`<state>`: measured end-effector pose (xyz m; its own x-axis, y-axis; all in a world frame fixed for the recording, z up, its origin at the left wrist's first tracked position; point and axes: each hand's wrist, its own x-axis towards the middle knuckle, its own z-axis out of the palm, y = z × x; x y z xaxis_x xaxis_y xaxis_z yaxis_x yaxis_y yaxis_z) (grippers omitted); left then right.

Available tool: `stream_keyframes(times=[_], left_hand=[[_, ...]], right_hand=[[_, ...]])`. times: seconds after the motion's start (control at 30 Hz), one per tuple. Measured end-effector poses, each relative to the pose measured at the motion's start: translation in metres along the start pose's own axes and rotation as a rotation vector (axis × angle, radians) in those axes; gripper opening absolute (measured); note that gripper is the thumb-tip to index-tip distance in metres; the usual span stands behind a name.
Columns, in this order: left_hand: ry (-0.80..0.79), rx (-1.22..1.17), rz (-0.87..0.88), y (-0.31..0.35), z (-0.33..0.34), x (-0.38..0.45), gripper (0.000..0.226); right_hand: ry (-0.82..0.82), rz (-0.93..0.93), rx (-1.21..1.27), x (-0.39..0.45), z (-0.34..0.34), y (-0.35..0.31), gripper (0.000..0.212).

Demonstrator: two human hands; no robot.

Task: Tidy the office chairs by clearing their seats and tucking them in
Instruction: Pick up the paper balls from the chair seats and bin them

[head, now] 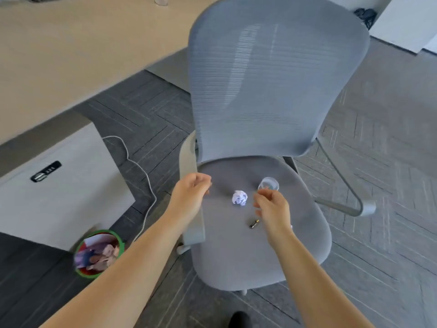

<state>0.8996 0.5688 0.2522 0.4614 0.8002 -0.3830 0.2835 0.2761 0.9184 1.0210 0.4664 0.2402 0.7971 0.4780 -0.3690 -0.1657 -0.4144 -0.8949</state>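
1. The chair (260,162) fills the centre and upper right of the frame; its seat (272,245) faces the camera and it stands pulled out, well apart from the desk (59,55) at upper left; likely on castors, so it should roll at a light push on the stiff back rim or an armrest (194,209).
2. On the seat, one of each: a paper ball (239,197) at centre, light and soft, fit for a loose pinch; a clear cup (268,184) just right of it, light, thin and easily crushed, best held round the wall; a small dark object (254,224) below, too small to identify.
3. The left hand (190,197) hovers over the left armrest, fingers loosely curled, holding nothing visible; the right hand (272,209) hangs above the seat just below the cup, fingers half-curled, apparently empty.
4. Outward: one green bin (99,253) with rubbish at lower left; one white cabinet (59,185); one cable (142,174) trailing on the floor.
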Motion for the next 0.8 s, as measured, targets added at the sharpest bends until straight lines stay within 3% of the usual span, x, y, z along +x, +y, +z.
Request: stream_keyframes(times=[0.07,0.13,0.4,0.63,0.8], left_hand=[[0.018,-0.006,-0.037,-0.004,0.026,0.011,0.019],[0.05,-0.011,-0.071,-0.011,0.051,0.023,0.017],[0.148,0.009,-0.209,-0.063,0.115,0.089,0.016],[0.238,-0.01,-0.242,-0.123,0.142,0.157,0.016],[0.236,-0.01,-0.299,-0.152,0.15,0.176,0.019]], right_hand=[[-0.056,0.012,-0.071,0.027,-0.015,0.007,0.024],[-0.142,0.034,-0.127,0.055,-0.025,0.016,0.009],[-0.29,0.028,-0.368,0.156,-0.011,0.072,0.048],[-0.31,-0.004,-0.52,0.223,0.027,0.154,0.061],[-0.295,0.0,-0.591,0.246,0.044,0.193,0.053]])
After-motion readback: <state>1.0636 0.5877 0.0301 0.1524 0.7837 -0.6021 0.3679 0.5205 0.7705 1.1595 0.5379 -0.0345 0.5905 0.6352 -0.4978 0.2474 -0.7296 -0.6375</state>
